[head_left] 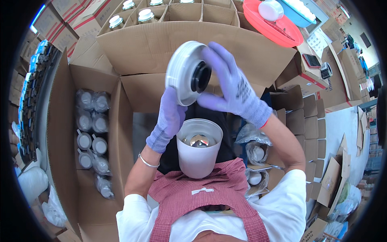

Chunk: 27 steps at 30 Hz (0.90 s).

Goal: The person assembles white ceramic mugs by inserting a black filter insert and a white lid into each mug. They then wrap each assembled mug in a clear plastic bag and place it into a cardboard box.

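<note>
The left hand [167,117] grips a round white piece [180,76]; I cannot tell if the blurred right hand [237,88] does.

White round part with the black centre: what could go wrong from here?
The white round part could slip from the gloved left hand at its lower rim. If it fell, it might knock the shiny dome inside the open white container. That container has neither hand steadying it, so it could tip if bumped.

Lap [229,150] (dark trousers [170,159], red apron [231,173]) carries white canister [199,159].
</note>
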Each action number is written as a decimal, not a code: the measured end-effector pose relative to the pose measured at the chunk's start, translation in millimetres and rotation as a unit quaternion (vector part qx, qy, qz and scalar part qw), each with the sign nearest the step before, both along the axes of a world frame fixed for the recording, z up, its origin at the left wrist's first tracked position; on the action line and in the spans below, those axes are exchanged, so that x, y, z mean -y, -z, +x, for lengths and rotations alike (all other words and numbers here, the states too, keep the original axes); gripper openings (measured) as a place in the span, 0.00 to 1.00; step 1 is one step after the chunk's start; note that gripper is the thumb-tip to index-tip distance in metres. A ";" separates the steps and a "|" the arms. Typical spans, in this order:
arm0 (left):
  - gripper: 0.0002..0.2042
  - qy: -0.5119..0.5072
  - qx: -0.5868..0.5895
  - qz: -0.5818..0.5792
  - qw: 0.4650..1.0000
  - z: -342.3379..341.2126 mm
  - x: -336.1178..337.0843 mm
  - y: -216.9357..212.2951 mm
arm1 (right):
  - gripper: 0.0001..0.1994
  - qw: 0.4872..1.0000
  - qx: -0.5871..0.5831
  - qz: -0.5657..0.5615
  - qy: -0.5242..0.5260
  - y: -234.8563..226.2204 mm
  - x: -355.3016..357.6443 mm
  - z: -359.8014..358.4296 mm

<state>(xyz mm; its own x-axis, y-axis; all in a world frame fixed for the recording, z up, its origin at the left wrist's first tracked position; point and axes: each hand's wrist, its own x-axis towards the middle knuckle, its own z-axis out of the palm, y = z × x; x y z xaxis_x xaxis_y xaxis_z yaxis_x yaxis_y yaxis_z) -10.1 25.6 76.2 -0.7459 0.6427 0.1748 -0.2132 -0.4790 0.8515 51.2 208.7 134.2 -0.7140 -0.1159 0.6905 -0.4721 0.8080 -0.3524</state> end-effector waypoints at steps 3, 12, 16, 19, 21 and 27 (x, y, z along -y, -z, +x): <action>0.39 0.086 0.117 0.005 0.989 4.1 8.6 -15.6 | 0.35 0.941 -0.062 0.332 0.004 -8.5 -22.5 7.0; 0.40 0.164 0.218 -0.030 0.962 16.3 7.9 -52.0 | 0.22 0.881 -0.126 0.456 0.023 -26.6 -25.9 6.9; 0.38 0.111 0.222 0.024 0.969 22.4 -6.9 -46.4 | 0.23 0.862 -0.128 0.485 0.072 -26.2 -23.9 2.1; 0.28 0.106 0.195 0.063 0.973 19.5 -6.3 -33.1 | 0.28 0.915 -0.101 0.385 0.059 -11.9 -22.6 2.7; 0.29 0.102 0.139 0.000 0.985 13.6 -4.0 -35.8 | 0.30 0.928 -0.097 0.357 0.047 -10.3 -20.1 1.7; 0.33 0.204 0.286 0.043 0.935 12.8 3.2 -70.4 | 0.31 0.880 -0.135 0.454 0.042 -35.0 -15.3 6.5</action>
